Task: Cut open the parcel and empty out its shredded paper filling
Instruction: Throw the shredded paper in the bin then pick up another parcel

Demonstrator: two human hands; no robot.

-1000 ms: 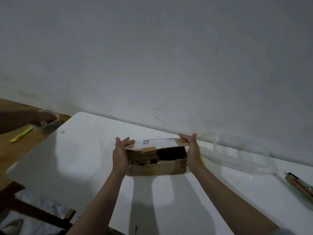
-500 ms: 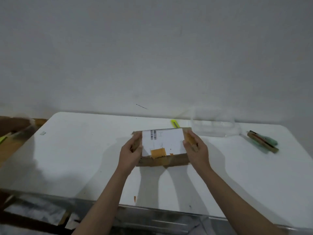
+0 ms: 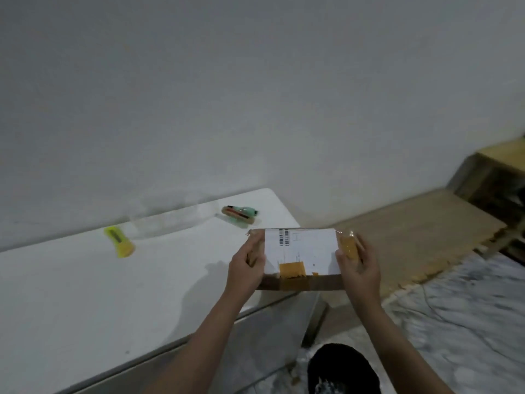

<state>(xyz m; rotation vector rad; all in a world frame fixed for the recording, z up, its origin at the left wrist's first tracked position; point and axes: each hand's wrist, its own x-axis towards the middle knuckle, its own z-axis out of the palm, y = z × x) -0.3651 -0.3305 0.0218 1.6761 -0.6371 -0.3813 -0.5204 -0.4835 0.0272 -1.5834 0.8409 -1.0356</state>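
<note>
- Parcel (image 3: 301,254): cardboard box, white label uppermost, brown tape on the near edge; held in the air over the table's (image 3: 85,294) right near corner, partly past its right edge.
- Left hand (image 3: 246,265): fingers curled round the parcel's left end.
- Right hand (image 3: 358,265): grips the right end.
- Yellow cutter (image 3: 119,241): near the table's far edge.

1 parcel (image 3: 301,253), 2 hands, 1 yellow cutter (image 3: 119,242), 1 table (image 3: 85,294)
</note>
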